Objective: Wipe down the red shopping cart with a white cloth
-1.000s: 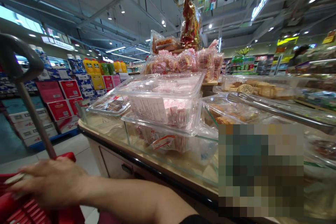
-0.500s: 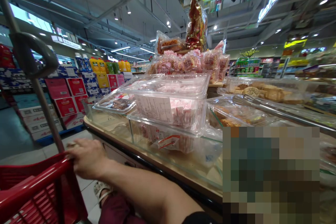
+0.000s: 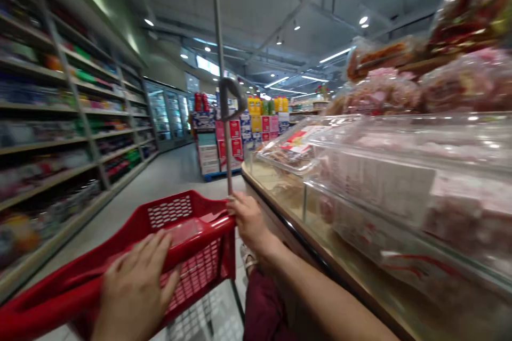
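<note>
A red plastic shopping cart (image 3: 170,208) with a long handle bar (image 3: 196,237) stands in front of me at the lower left. My left hand (image 3: 134,279) lies over the middle of that bar, fingers across the top and thumb on the near side. At the bar's right end my right hand (image 3: 248,222) is closed around the corner, just below a thin upright pole (image 3: 227,154) with a grey loop on it. The undersides of the fingers on both hands are hidden.
To the right runs a display counter (image 3: 276,200) with a glass edge, bearing clear plastic boxes (image 3: 372,176) and bagged pastries (image 3: 380,93). Stocked shelves (image 3: 72,112) line the left side. Stacked cartons (image 3: 218,144) stand ahead beyond the aisle floor (image 3: 176,168).
The view has swung left, toward the aisle and shelves. My left hand has come into view on the cart handle; my right hand still holds its right end.
</note>
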A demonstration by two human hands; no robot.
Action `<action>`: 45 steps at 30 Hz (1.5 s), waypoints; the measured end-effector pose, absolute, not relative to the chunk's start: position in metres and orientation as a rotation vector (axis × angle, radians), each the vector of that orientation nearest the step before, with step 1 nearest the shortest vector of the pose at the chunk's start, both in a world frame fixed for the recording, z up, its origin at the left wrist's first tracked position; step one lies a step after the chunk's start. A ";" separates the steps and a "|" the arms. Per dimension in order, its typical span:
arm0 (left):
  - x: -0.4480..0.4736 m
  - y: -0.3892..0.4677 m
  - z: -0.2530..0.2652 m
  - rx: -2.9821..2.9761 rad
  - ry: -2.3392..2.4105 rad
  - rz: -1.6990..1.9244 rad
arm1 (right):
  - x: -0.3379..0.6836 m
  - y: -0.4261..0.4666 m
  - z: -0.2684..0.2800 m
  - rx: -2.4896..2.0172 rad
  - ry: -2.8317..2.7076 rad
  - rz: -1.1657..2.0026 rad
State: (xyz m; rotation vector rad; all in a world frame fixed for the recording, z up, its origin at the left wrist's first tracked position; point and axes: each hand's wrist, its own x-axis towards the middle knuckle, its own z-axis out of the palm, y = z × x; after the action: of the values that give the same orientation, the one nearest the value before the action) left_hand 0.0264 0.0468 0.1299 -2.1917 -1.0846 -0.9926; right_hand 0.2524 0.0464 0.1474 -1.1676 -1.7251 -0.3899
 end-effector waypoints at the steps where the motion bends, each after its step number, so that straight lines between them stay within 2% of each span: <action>1: 0.025 0.043 0.134 -2.137 -1.094 -0.955 | 0.254 0.050 0.144 -1.178 -1.671 -0.318; 7: 0.034 0.023 0.144 -2.095 -1.252 -0.824 | 0.225 0.030 0.126 -0.837 -1.878 -0.315; 13: 0.036 0.014 0.141 -2.074 -1.299 -0.944 | 0.248 0.047 0.127 -1.089 -1.574 -0.334; 19: 0.036 0.012 0.141 -2.110 -1.340 -0.989 | 0.218 0.035 0.127 -0.814 -1.828 -0.451; 24: 0.035 0.010 0.142 -2.114 -1.344 -0.990 | 0.263 0.051 0.121 -1.136 -1.550 -0.333; 26: 0.036 0.011 0.143 -2.111 -1.340 -0.988 | 0.263 0.050 0.118 -1.121 -1.469 -0.289; 31: 0.037 0.020 0.144 -2.121 -1.306 -0.920 | 0.226 0.037 0.118 -0.819 -1.739 -0.371; 37: 0.040 0.029 0.145 -2.113 -1.310 -0.870 | 0.240 0.050 0.123 -1.115 -1.514 -0.300; 42: 0.041 0.027 0.145 -2.108 -1.312 -0.838 | 0.227 0.041 0.123 -0.868 -1.792 -0.385; 45: 0.040 0.025 0.145 -2.113 -1.307 -0.842 | 0.237 0.046 0.123 -1.009 -1.692 -0.352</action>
State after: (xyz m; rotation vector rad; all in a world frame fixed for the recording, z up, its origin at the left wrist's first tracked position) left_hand 0.0397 0.0249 0.1453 -2.1132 -1.3065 -0.8422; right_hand 0.2367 0.0458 0.1234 -1.0093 -1.6923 -0.3518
